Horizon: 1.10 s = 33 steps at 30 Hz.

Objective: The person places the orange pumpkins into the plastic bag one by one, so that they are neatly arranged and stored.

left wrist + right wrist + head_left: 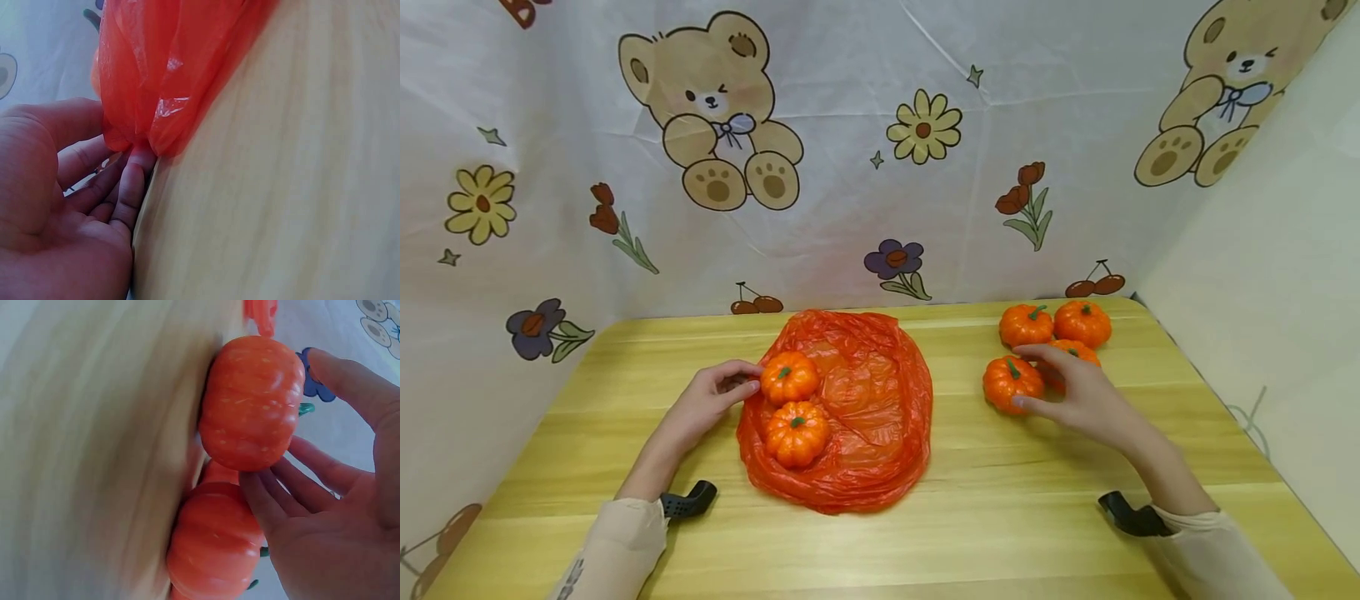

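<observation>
My left hand (pixel 711 396) is at the left rim of a red plastic bag (pixel 868 404), which lies spread with its mouth up. In the left wrist view the thumb goes behind the bag's edge (pixel 165 81) while the curled fingers meet it from outside. Two small orange pumpkins (pixel 789 377) with green stems sit at the left inside the bag. My right hand (pixel 1082 396) reaches around the nearest pumpkin (pixel 1012 384) of a group. In the right wrist view its fingers touch that pumpkin (pixel 253 403) on one side, and the thumb stands off it.
Behind the right hand are several more pumpkins, including one at the back left (pixel 1026 325) and one at the back right (pixel 1083 324). A white cloth (pixel 850 183) printed with bears and flowers hangs behind the wooden table (pixel 925 542). A pale wall (pixel 1277 275) borders the right side.
</observation>
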{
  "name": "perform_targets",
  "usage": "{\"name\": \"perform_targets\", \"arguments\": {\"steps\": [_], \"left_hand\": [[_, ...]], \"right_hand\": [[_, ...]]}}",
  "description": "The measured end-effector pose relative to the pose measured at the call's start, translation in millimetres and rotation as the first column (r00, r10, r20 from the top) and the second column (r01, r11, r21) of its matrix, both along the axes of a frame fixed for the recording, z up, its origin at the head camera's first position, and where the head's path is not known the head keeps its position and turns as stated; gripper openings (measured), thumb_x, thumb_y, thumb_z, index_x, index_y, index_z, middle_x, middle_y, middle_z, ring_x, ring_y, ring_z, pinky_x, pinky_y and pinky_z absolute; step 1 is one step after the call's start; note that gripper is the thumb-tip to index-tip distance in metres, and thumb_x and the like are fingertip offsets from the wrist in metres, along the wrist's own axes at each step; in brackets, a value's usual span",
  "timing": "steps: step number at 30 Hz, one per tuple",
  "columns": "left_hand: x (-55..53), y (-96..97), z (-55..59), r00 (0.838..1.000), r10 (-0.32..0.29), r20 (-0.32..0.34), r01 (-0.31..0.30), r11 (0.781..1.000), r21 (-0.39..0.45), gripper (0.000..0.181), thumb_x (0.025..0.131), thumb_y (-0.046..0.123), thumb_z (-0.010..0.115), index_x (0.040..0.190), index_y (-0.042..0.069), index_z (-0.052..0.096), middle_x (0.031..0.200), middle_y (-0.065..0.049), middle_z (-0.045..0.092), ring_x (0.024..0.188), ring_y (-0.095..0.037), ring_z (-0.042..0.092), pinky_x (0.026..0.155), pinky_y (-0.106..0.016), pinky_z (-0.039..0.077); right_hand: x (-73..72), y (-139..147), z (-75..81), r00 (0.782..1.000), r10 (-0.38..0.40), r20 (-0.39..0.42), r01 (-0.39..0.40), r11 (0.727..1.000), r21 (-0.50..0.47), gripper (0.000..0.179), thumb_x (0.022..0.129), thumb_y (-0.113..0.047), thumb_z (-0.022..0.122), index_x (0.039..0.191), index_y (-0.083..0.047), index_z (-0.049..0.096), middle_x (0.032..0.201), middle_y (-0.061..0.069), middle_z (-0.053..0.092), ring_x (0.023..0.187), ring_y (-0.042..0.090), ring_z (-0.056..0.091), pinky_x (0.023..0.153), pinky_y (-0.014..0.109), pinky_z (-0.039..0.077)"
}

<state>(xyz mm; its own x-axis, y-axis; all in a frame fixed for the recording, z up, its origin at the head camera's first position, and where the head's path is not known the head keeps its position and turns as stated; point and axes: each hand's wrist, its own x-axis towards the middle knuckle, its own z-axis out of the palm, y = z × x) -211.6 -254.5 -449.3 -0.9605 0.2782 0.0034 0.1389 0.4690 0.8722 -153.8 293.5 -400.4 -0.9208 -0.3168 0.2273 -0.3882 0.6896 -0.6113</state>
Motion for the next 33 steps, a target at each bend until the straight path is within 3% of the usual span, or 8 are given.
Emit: {"name": "perform_targets", "arguments": {"steps": [4,8,14,26,33], "left_hand": [[1.1,0.5,2.2,1.0,0.0,-0.004,0.0,1.0,0.012,0.03,0.105,0.021,0.068,0.128,0.003,0.07,0.124,-0.017,0.069,0.106,-0.014,0.063,0.09,-0.019,0.052],[0.6,1.3,2.2,1.0,0.001,-0.005,-0.001,1.0,0.015,0.029,0.105,0.021,0.068,0.128,0.003,0.07,0.123,-0.016,0.07,0.106,-0.014,0.063,0.09,-0.019,0.053],[-0.3,1.3,-1.0,1.0,0.001,-0.005,-0.001,1.0,0.001,0.03,0.105,0.023,0.068,0.128,0.004,0.07,0.121,-0.012,0.07,0.104,-0.014,0.064,0.089,-0.019,0.054],[3.3,0.0,-1.1,1.0,0.01,0.006,-0.01,1.0,0.016,0.029,0.105,0.021,0.068,0.127,0.003,0.07,0.122,-0.015,0.069,0.104,-0.014,0.064,0.089,-0.02,0.054],[2.4,1.4,0.0,1.0,0.012,0.002,-0.012,1.0,0.019,0.029,0.105,0.021,0.068,0.128,0.003,0.07,0.123,-0.014,0.07,0.105,-0.014,0.064,0.089,-0.019,0.054]], "right_hand": [[-0.2,-3,-4.4,1.0,-0.009,0.019,0.008,0.997,0.071,0.07,0.086,-0.033,0.09,0.144,-0.009,0.059,0.14,0.013,0.066,0.129,0.037,0.062,0.111,0.052,0.044],[-0.1,-5,-9.7,0.999,0.009,0.049,-0.013,0.996,0.086,0.076,0.085,-0.037,0.09,0.148,-0.012,0.056,0.144,0.015,0.064,0.13,0.038,0.061,0.111,0.06,0.043],[0.8,-8,-15.9,0.996,0.02,0.081,-0.026,0.997,0.07,0.083,0.084,-0.041,0.09,0.152,-0.013,0.052,0.142,0.017,0.065,0.124,0.039,0.065,0.105,0.062,0.05],[-1.5,-11,-16.9,0.999,0.002,0.037,-0.005,0.997,0.073,0.083,0.082,-0.043,0.091,0.15,-0.011,0.055,0.14,0.017,0.067,0.12,0.038,0.068,0.102,0.06,0.053],[-7.8,-16,-9.8,1.0,-0.026,0.015,0.025,0.998,0.064,0.082,0.082,-0.041,0.092,0.148,-0.01,0.055,0.137,0.019,0.068,0.119,0.04,0.068,0.102,0.061,0.053]]}}
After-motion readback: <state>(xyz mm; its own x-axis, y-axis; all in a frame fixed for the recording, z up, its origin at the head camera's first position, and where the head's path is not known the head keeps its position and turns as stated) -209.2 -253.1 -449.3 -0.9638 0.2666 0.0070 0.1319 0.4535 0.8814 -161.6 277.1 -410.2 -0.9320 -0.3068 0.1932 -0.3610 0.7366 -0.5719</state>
